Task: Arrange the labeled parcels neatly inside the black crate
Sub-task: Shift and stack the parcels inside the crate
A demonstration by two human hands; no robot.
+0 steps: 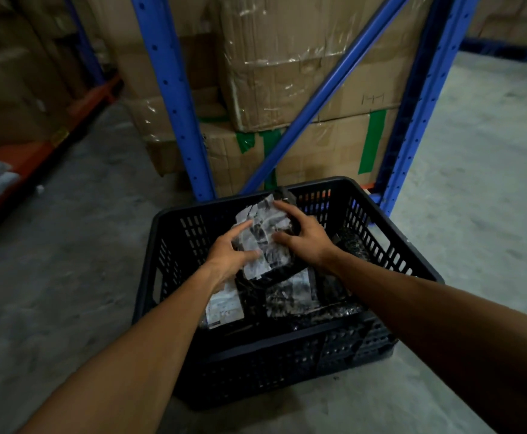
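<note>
Labeled parcel (pixel 263 233), crinkled black plastic, gripped by both hands.

Labeled parcels (pixel 263 236) inside black crate (pixel 390 255)

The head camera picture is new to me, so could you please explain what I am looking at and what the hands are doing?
There is no machine here. A camera worn on a person's head looks forward and down, so the two bare arms reaching in from the bottom are the wearer's own. On the concrete floor stands a black crate with slotted walls, in front of blue shelving stacked with cardboard boxes. Both hands grip one dark parcel with a white label, raised and tilted above the others: the left hand on its left edge, the right hand on its right. More labelled parcels lie below it in the crate.
</note>
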